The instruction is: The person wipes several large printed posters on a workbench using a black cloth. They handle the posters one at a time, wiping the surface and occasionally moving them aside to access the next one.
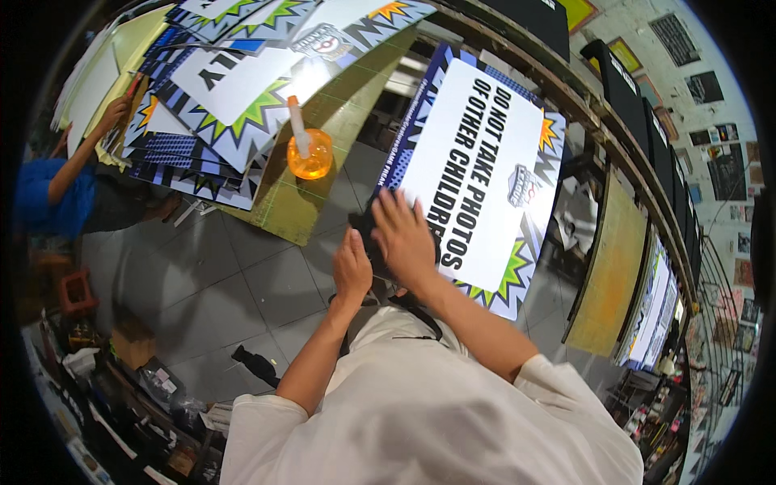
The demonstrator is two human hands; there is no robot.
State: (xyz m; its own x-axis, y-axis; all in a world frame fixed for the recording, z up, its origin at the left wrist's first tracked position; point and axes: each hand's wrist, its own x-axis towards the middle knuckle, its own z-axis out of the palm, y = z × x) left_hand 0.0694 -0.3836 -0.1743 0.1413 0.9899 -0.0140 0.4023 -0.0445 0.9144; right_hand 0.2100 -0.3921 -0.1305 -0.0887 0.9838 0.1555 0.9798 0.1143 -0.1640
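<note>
In the head view a large printed sign board (467,176) with black lettering lies before me, slanting across the picture's centre right. My right hand (403,233) rests with its fingers spread at the board's lower left edge, over a piece of black material (379,264). Beside it my left hand (353,264) is held up on edge, its fingers together, against the same black material; whether it grips this is hard to tell. Further up and left, a spray bottle of orange liquid (310,154) stands on a green cutting mat (297,203).
Stacked printed boards (206,157) cover the left table. A person in a blue shirt (57,194) is at work at its far left side. Wooden rails with black panels (624,103) run along the right. On the tiled floor lie a black object (256,364) and a cardboard box (131,342).
</note>
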